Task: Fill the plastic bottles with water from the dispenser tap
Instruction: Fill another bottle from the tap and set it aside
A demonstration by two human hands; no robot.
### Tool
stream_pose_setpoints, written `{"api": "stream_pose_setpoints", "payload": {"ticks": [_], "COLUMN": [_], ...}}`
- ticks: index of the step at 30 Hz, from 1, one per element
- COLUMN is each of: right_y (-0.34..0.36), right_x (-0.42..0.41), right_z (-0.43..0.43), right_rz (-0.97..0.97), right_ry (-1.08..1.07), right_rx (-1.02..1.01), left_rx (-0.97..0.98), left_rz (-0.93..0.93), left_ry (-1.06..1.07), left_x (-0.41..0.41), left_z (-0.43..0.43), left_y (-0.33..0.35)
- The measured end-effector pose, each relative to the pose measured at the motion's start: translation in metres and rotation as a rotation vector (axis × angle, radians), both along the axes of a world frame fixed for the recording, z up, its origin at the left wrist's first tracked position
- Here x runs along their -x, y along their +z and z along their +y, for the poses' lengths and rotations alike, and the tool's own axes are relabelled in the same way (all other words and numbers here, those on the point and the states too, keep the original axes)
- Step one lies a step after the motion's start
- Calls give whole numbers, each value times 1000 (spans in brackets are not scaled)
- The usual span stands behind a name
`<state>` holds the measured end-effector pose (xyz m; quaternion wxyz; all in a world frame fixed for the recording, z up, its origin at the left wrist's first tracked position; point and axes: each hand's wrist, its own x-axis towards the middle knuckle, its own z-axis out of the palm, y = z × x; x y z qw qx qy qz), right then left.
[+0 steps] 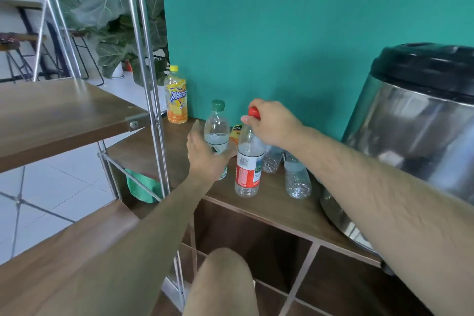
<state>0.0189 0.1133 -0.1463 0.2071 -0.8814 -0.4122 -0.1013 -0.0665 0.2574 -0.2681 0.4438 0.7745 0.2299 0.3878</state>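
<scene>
One red cap [254,111] in right grip [272,126]

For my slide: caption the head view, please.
Right hand pinches red-capped bottle by its cap; left hand holds green-capped bottle.

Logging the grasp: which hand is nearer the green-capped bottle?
Left. The left hand wraps the green-capped bottle low down; the right hand, to its right, grips the red cap of the red-labelled bottle.
</scene>
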Motion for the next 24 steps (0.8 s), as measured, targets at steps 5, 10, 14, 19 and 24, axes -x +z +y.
{"api": "stream_pose_setpoints", "payload": {"ticks": [5, 10, 14, 19, 24], "right_y": [-3, 6, 14, 5, -36], "right_x": [39, 86, 120, 147, 160], "right_z": [-41, -98, -155, -232, -279], "right_rz": [20, 40, -12, -149, 265], "right_ry": [-17, -51, -98, -363, -533], "right_rx": [-65, -139, -142, 153, 31], "left_rx": [-73, 109, 62, -240, -743], "left_rz": [-70, 20, 82, 209, 307], "left_ry": [-242, -428, -463, -540, -489], "left_x": [45, 71, 88, 115, 130], "left_z": [-70, -132, -168, -199, -211], "left_y": [8, 17, 7, 2, 7]}}
